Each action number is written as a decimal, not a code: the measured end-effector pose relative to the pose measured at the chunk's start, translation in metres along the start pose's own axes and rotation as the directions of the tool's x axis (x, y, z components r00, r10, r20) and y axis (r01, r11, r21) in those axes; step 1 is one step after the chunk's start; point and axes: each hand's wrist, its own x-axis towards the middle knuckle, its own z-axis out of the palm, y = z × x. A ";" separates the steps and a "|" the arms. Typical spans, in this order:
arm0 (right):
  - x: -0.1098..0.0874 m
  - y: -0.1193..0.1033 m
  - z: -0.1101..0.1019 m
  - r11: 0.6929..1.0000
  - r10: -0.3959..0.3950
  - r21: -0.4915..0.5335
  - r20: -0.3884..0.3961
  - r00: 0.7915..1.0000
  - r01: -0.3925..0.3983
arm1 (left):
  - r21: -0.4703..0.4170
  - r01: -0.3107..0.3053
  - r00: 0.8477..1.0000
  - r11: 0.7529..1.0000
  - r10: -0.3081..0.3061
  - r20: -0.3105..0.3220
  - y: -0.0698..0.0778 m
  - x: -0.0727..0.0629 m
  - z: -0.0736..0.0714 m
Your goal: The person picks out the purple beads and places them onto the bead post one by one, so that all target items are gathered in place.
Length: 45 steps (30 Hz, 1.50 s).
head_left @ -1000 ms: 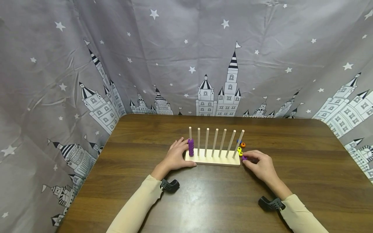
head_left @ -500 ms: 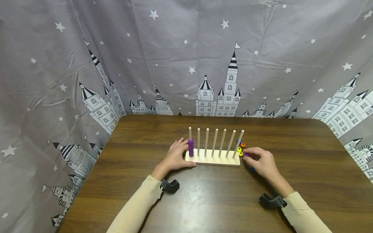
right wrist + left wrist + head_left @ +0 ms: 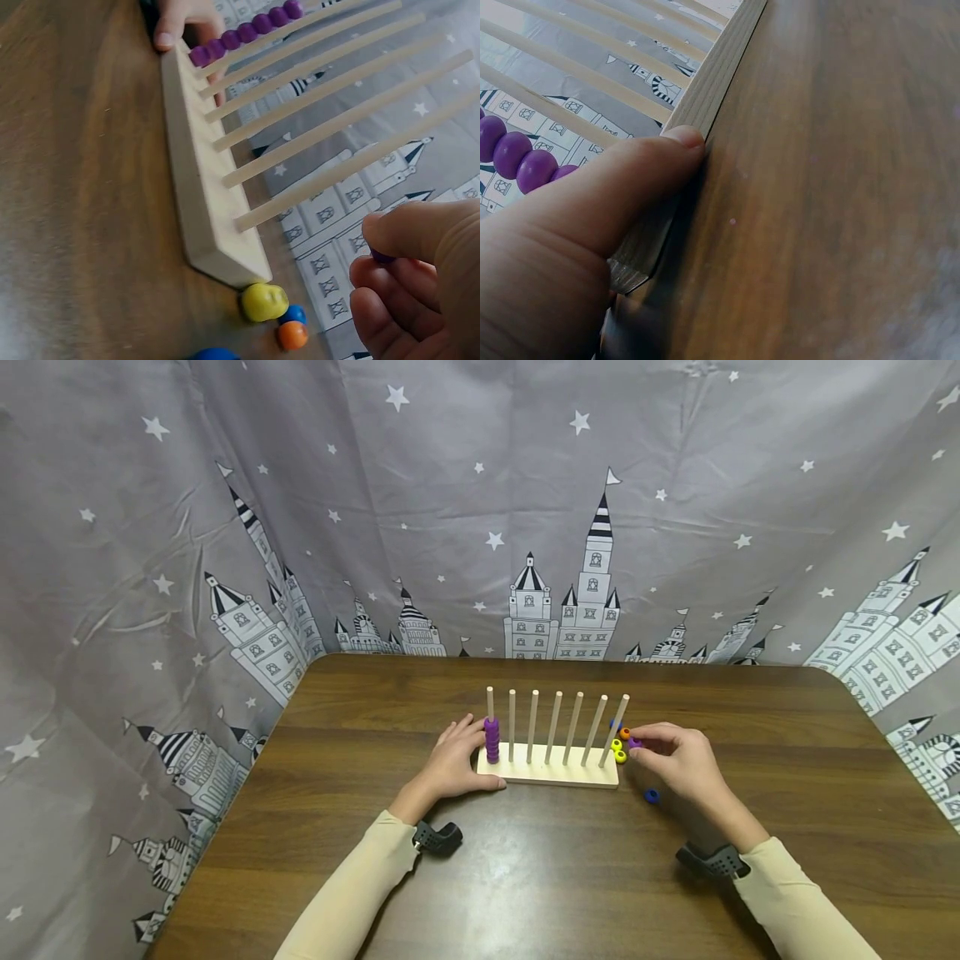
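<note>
A pale wooden peg rack (image 3: 551,772) with a row of upright pegs stands on the table. Purple beads (image 3: 492,742) are stacked on its leftmost peg. My left hand (image 3: 453,766) grips the rack's left end, thumb along the front edge and the other fingers behind; the left wrist view shows the thumb (image 3: 630,176) against the base. Beyond the rack's right end, my right hand (image 3: 686,764) pinches a purple bead (image 3: 636,743) between thumb and fingers. In the right wrist view that bead (image 3: 382,256) is mostly hidden by the thumb.
Two yellow beads (image 3: 619,757) lie by the rack's right end, with an orange bead (image 3: 626,733) and a blue bead (image 3: 615,724) behind them. Another blue bead (image 3: 652,796) lies nearer on the brown table (image 3: 555,868). A grey castle-print curtain (image 3: 450,510) hangs behind.
My right hand has lifted the purple bead slightly up and away to the right, uncovering the nearer blue bead. The left hand and the rack have stayed in place.
</note>
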 end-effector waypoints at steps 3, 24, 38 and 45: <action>0.004 -0.005 -0.006 1.000 0.023 -0.007 0.020 1.000 -0.023 | -0.002 -0.002 1.000 1.000 0.002 -0.001 0.001 0.000 0.000; 0.043 -0.051 -0.038 0.997 -0.073 0.024 0.040 0.997 0.072 | -0.011 -0.016 1.000 1.000 0.016 -0.013 -0.002 0.000 0.002; 0.073 -0.094 -0.056 0.998 -0.061 0.014 0.058 0.996 0.060 | 0.001 -0.004 1.000 1.000 0.004 0.001 -0.002 0.001 0.001; 0.085 -0.115 -0.046 0.997 -0.058 0.051 0.115 0.992 0.052 | -0.007 -0.003 1.000 1.000 0.003 0.002 0.000 0.001 0.000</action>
